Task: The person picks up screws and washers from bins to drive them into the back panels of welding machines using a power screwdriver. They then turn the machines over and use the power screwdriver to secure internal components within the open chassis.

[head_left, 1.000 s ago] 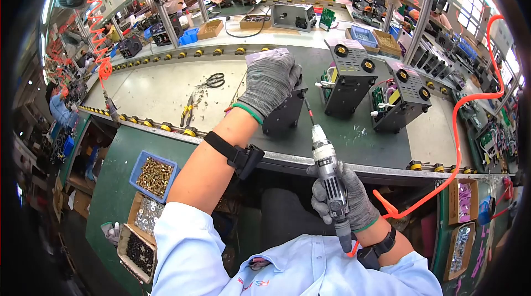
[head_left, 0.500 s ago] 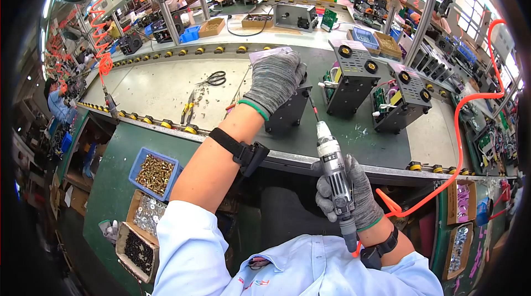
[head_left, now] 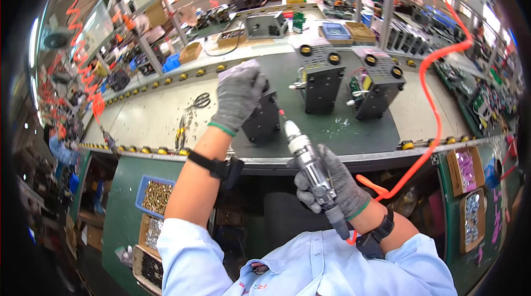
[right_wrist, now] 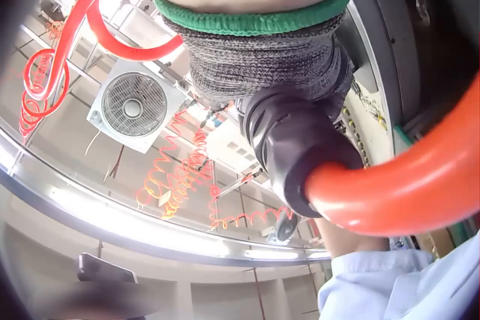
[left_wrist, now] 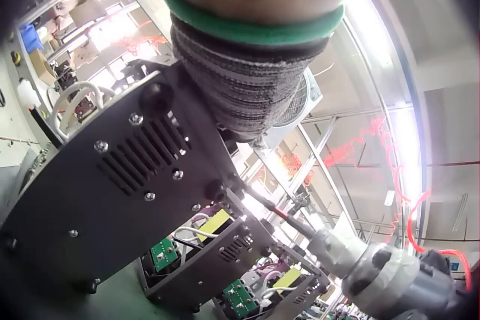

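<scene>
My gloved left hand (head_left: 239, 94) grips the top of a black metal case (head_left: 263, 121) standing on the dark green bench mat; its fingertips are partly hidden. Slotted vents and screws show on the case's panel (left_wrist: 112, 192) in the left wrist view. In my gloved right hand (head_left: 344, 182) is a pneumatic screwdriver (head_left: 311, 163), held slantwise with its bit (head_left: 282, 112) pointing up at the case's upper right corner. From the left wrist, the bit's tip meets that corner. An orange air hose (right_wrist: 397, 196) leaves the screwdriver's black end fitting (right_wrist: 277, 140).
Two similar cases (head_left: 322, 83) (head_left: 379, 88) stand to the right. Scissors (head_left: 200, 100), yellow-handled pliers (head_left: 180, 133) and loose bits lie at left. Boxes of brass screws (head_left: 156, 196), washers (head_left: 153, 232) and black screws (head_left: 150, 268) sit beside my left arm. The orange hose (head_left: 437, 124) loops at right.
The head view has swung, so the bench, cases and both hands appear farther left. Both hands keep their holds, and the screwdriver's bit stays at the case's upper corner.
</scene>
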`<state>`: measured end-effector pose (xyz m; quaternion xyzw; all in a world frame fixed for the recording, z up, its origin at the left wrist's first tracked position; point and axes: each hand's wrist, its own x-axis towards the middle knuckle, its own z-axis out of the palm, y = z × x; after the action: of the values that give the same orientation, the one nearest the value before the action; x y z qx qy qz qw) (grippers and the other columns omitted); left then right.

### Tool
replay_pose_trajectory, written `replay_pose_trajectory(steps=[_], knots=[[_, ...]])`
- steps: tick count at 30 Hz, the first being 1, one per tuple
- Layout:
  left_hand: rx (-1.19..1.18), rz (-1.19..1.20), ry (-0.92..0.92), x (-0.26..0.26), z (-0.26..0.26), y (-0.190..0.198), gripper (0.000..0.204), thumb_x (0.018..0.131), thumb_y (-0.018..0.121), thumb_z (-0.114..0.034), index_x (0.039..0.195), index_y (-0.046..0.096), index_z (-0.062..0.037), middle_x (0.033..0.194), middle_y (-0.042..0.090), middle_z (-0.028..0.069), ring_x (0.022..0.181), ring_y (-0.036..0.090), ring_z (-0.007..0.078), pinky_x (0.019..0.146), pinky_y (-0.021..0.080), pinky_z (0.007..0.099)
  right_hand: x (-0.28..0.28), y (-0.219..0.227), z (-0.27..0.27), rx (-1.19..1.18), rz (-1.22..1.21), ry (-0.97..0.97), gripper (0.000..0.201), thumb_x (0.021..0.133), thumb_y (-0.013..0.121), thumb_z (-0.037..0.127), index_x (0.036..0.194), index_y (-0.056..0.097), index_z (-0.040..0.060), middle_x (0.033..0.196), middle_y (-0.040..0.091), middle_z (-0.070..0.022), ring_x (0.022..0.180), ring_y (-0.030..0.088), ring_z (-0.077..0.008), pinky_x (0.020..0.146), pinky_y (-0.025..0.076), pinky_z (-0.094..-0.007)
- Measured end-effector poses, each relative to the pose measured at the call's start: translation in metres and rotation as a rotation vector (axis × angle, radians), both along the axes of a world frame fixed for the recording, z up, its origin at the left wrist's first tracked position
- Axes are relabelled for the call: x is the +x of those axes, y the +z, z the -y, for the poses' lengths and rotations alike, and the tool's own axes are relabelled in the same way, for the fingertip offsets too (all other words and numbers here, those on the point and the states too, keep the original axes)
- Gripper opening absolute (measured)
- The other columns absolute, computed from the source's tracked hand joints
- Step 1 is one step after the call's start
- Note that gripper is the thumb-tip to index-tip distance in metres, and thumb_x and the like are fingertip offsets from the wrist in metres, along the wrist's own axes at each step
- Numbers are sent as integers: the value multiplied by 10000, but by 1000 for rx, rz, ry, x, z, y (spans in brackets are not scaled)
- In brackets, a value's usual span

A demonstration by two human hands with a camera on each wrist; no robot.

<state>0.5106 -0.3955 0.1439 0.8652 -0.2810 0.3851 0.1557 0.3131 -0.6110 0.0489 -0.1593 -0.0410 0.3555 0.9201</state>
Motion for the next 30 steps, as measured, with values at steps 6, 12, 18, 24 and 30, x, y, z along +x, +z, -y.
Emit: replay_pose_trajectory(steps=[6, 12, 18, 24, 30], knots=[[-200, -160, 361, -34, -47, -5, 577, 823, 815, -433, 1089, 640, 48, 954, 690, 175, 887, 667, 318, 809, 534, 432, -35, -7, 45, -280, 194, -81, 821, 925, 599, 718, 1378, 539, 37, 860, 687, -106, 647, 657, -218, 457, 568, -305], [-687, -883, 271, -30, -64, -21, 521, 869, 812, -436, 1069, 640, 14, 867, 721, 107, 622, 648, 151, 552, 513, 290, -84, -10, 119, -588, 278, -328, 991, 821, 670, 788, 1408, 520, 5, 866, 677, -88, 633, 642, -183, 476, 535, -276], [-962, -969, 78, -31, -64, -31, 427, 908, 802, -352, 1111, 622, -22, 821, 633, 12, 540, 494, 47, 420, 374, 195, -98, -38, 176, -471, 176, -627, 824, 952, 597, 674, 1397, 506, -13, 820, 666, -89, 592, 652, -197, 455, 568, -299], [-1004, -1007, 34, -38, -63, -33, 302, 942, 776, -289, 1060, 606, -70, 811, 606, 10, 561, 463, 23, 423, 370, 174, -70, -82, 246, -187, 104, -696, 769, 1008, 503, 645, 1410, 498, -12, 846, 679, -138, 619, 684, -293, 456, 632, -428], [-861, -1095, -57, -101, -47, -44, 447, 911, 792, -421, 1092, 676, -29, 855, 693, 30, 575, 507, 38, 489, 388, 185, -17, -95, 280, -200, 165, -779, 709, 1013, 533, 612, 1402, 507, 20, 829, 675, -123, 606, 672, -268, 425, 613, -386]])
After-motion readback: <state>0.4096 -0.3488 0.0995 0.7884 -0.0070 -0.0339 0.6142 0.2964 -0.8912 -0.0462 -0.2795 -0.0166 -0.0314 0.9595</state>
